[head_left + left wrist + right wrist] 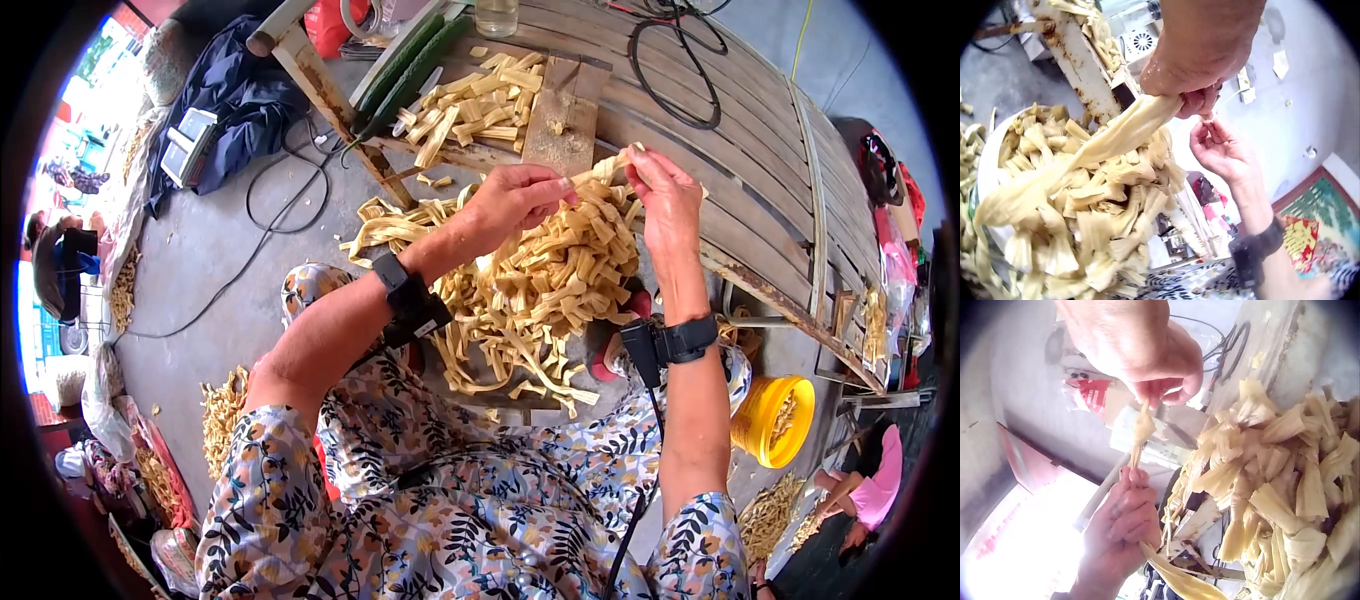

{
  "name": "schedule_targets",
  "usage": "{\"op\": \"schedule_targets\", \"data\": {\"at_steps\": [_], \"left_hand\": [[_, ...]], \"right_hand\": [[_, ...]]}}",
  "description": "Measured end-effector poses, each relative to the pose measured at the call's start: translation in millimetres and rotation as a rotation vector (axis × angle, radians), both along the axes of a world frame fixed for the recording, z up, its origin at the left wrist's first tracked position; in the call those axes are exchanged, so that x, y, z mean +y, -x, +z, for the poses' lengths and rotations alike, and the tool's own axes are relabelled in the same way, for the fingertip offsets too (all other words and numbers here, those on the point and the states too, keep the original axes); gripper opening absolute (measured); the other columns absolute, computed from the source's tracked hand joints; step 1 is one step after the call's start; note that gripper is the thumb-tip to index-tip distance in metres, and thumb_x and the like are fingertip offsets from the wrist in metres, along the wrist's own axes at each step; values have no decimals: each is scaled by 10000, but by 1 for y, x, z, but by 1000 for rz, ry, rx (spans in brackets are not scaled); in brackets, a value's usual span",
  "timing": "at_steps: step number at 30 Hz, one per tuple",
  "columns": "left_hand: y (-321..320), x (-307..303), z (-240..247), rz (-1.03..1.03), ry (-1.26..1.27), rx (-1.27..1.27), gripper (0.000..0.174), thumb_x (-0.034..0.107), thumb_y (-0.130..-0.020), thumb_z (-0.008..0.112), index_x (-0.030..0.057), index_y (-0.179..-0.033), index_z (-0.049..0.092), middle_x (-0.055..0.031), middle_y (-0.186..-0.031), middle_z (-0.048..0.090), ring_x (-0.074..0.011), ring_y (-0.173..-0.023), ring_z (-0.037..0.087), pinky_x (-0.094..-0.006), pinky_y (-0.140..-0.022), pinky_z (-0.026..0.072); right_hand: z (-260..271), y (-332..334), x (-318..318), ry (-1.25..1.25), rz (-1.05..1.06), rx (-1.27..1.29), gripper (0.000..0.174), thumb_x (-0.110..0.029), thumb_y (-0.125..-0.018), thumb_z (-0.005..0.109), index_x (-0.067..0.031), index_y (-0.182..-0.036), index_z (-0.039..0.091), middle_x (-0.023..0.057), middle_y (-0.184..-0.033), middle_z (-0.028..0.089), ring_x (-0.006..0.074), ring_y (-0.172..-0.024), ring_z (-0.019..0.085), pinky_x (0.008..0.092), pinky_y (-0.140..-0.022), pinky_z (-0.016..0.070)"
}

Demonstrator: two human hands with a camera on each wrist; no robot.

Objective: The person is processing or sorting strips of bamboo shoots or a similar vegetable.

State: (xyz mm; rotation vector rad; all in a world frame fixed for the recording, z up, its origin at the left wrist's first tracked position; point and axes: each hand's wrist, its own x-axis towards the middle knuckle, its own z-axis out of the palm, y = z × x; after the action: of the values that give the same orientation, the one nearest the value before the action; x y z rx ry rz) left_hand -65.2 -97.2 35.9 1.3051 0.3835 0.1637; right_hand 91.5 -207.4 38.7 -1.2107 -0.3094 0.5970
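My left hand (pixel 515 205) and right hand (pixel 665 185) are raised side by side above a heap of pale yellow, knotted strips (pixel 560 265). Between them runs one soft, flat yellow strip with a small knot (pixel 1143 427). In the right wrist view the left fingers are curled round the strip below the knot, and its long tail (pixel 1182 581) hangs out of that fist. The right thumb and fingertips pinch the short end above the knot. From the left wrist, the wide tail (pixel 1110 140) drapes over the heap, which fills a white-rimmed round container (pixel 988 156).
Beyond the heap stands a slatted wooden bench (pixel 740 185). On it are a wooden board (pixel 565 110), a pile of cut yellow pieces (pixel 480 100), long green cucumbers (pixel 410 75) and a black cable (pixel 690 60). A yellow bucket (pixel 775 420) stands at the right.
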Motion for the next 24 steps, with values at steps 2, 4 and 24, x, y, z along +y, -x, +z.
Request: {"op": "schedule_targets", "data": {"at_steps": [2,4,24], "left_hand": [[2,6,-11,-48,164,-43,241,210,-904,463,-6,-871,564,74,-541,315,-20,-450,244,-186,-416,195],[6,12,-13,-126,385,-56,213,200,-916,434,21,-842,524,83,-542,288,-17,-430,225,-174,-403,175],[-12,72,-4,6,-581,-41,236,211,-873,521,-3,-837,614,21,-602,487,-47,-545,457,-192,-499,395]], "right_hand": [[-2,2,-3,17,35,9,206,-55,-732,671,52,-898,613,52,-803,616,92,-701,572,203,-630,462],[0,3,-4,49,103,5,200,-71,-746,664,44,-901,614,48,-829,617,90,-727,574,204,-616,471],[0,-11,31,91,189,-109,213,-130,-750,675,33,-864,600,67,-690,592,70,-526,496,191,-448,398]]}}
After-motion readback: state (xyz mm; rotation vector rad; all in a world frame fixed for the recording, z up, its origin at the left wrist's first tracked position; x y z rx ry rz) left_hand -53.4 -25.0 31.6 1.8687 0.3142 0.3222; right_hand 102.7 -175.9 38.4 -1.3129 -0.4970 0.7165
